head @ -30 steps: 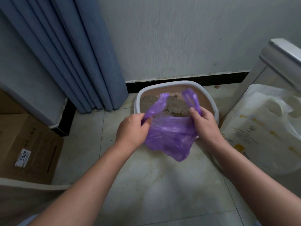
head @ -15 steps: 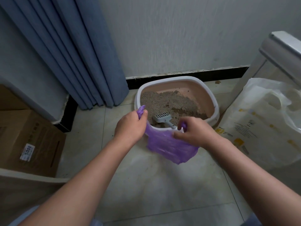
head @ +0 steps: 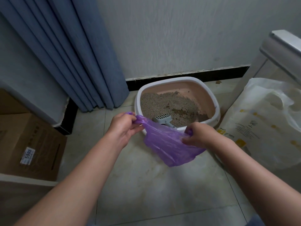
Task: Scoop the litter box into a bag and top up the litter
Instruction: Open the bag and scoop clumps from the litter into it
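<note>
A person crouches over a tiled floor (head: 138, 190), both hands stretching a thin purple plastic bag (head: 169, 144) between them at the near rim of a litter box (head: 211, 98). The left hand (head: 122, 129) has its fingers curled tight around one bunched handle of the bag; the right hand (head: 200, 136) pinches the opposite edge, fingers curled into the plastic. The bag sags between them, its bottom hanging toward the floor just in front of the box.

The litter box, white-rimmed with a pink interior, sits against the black baseboard (head: 187, 75) beneath a pale wall. Grey litter (head: 164, 103) covers its bottom, darker in a patch near the middle. A grey slotted scoop (head: 162, 119) lies in the litter at the near edge, its handle running under the bag.

To the right stands a large white litter sack (head: 263, 128), its top open. Blue curtains (head: 65, 54) hang at left, with a cardboard box (head: 29, 144) nearer the viewer.
</note>
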`<state>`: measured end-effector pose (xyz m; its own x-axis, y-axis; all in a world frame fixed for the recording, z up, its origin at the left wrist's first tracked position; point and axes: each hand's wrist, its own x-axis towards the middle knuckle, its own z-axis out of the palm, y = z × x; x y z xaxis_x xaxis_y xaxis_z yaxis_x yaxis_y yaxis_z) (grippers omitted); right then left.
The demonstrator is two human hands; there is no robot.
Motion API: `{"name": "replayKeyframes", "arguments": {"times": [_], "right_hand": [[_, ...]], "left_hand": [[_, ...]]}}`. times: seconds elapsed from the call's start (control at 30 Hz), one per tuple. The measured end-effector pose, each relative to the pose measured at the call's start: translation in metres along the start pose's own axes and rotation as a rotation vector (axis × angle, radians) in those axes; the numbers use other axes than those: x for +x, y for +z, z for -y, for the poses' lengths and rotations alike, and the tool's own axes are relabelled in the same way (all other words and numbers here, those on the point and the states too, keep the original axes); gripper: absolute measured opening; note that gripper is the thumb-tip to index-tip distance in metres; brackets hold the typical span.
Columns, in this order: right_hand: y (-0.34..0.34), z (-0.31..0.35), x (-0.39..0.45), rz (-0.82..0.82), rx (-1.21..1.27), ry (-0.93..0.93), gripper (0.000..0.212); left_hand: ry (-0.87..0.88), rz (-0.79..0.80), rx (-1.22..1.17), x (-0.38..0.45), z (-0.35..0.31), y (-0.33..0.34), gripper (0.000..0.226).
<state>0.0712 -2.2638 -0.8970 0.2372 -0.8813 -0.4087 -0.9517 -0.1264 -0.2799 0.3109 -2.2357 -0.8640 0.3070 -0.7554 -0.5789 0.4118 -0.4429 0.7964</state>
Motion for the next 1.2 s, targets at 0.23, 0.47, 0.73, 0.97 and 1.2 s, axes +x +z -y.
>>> {"name": "replayKeyframes", "arguments": {"times": [0.23,0.47,0.73,0.97,1.2], "right_hand": [[0.002,0.011,0.005,-0.055,0.223,-0.017,0.028],[0.005,0.023,0.009,-0.1,0.624,0.007,0.033],[0.013,0.02,0.012,0.03,0.203,-0.044,0.039],[0.038,0.034,0.032,0.123,0.557,0.187,0.012],[0.061,0.087,0.045,0.004,0.984,0.257,0.015]], "left_hand": [[-0.043,0.114,0.187,-0.009,0.001,0.004,0.014],[0.336,0.105,1.422,0.001,0.027,-0.009,0.045],[0.322,-0.152,1.074,0.027,0.025,-0.02,0.027],[0.076,-0.174,0.802,0.035,0.021,-0.045,0.026],[0.043,-0.216,0.343,0.036,0.004,-0.069,0.009]]}}
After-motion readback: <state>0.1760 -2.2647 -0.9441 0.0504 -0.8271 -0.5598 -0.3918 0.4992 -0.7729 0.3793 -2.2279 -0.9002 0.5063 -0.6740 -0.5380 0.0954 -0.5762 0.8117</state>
